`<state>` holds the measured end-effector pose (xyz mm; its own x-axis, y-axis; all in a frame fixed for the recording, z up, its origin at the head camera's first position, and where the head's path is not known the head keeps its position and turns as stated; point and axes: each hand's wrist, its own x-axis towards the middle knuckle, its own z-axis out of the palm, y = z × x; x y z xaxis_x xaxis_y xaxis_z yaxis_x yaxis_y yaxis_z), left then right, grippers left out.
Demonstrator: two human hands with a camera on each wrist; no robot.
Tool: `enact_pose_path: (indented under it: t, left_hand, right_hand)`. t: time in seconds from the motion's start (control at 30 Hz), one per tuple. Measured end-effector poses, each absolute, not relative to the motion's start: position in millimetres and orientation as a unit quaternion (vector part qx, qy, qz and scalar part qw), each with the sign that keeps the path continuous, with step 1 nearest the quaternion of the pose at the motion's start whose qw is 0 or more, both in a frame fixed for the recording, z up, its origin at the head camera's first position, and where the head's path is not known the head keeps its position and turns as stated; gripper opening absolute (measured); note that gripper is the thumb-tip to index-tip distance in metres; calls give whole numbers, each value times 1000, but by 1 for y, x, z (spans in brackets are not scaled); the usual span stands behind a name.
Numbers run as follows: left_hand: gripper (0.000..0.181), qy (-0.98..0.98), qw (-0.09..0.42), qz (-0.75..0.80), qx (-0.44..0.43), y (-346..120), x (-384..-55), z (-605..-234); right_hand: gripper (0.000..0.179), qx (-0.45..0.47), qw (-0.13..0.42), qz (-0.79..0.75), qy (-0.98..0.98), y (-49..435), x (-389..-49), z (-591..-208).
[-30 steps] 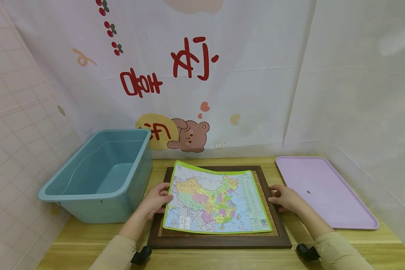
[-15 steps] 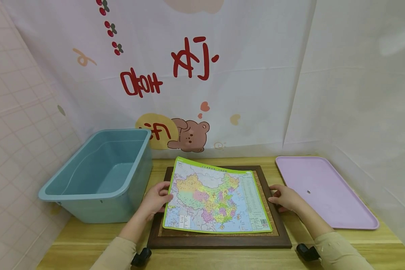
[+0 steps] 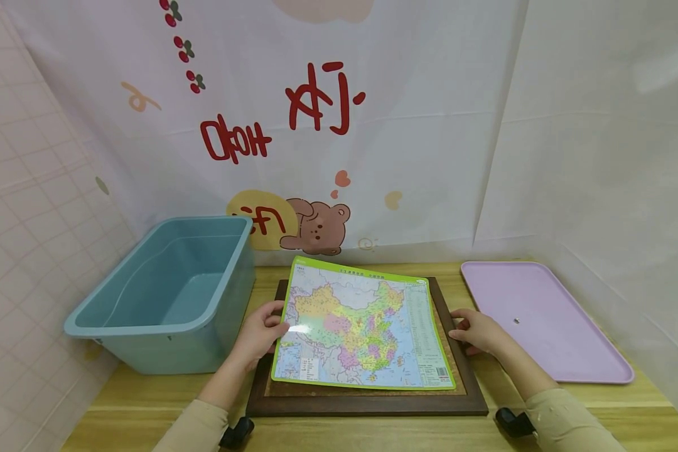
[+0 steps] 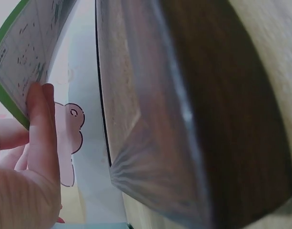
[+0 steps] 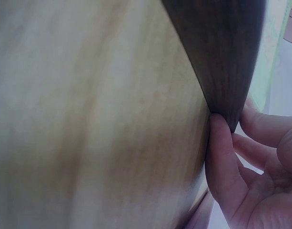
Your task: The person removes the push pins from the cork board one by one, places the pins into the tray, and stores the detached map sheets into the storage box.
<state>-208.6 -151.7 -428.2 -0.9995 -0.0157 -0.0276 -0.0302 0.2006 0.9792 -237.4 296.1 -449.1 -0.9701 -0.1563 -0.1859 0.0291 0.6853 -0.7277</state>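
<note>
A flexible map sheet [image 3: 350, 333] with a green border lies tilted over a dark brown framed board [image 3: 367, 407]. The sheet's far left corner is lifted and its near edge sits low over the board's speckled brown panel. At the sheet's left edge, my left hand [image 3: 263, 329] pinches it between thumb and fingers; in the left wrist view the fingers [image 4: 42, 129] show behind the sheet, off the frame. On the opposite side my right hand [image 3: 477, 331] grips the frame's right border, thumb on top and a fingertip [image 5: 220, 131] against its outer side.
A deep blue plastic tub [image 3: 228, 295] stands left of the board. To the right is a flat lilac tray [image 3: 548, 326] with a small shiny metal piece [image 3: 516, 321] on it. A printed cloth [image 3: 429, 138] hangs behind the wooden table [image 3: 147, 414].
The map's far edge has risen and its upper part has shifted slightly right, with a bright glare now near my left hand. My right hand stays on the frame.
</note>
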Motion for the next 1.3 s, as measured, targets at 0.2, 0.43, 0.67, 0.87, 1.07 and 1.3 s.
enact_pose_path:
  t: [0.2, 0.43, 0.67, 0.87, 1.07, 1.3]
  left_hand:
    - [43, 779, -4, 627, -23, -151, -209, -423]
    - [46, 781, -19, 623, -21, -154, -207, -412]
    - [45, 779, -40, 625, -15, -158, -206, -399]
    - [41, 790, -68, 610, 0, -160, -204, -389]
    - [42, 810, -99, 578, 13, -160, -200, -377]
    - [42, 827, -116, 549, 31, -163, -196, -362]
  right_hand:
    - [54, -36, 116, -395, 911, 296, -237, -449]
    - [54, -37, 116, -394, 911, 296, -236, -448]
    - [54, -35, 116, -395, 911, 296, -237, -449]
    - [54, -33, 118, -398, 909, 296, -237, -449]
    - [53, -31, 116, -399, 909, 296, -236, -450]
    - [54, -32, 117, -400, 909, 296, -235, -448]
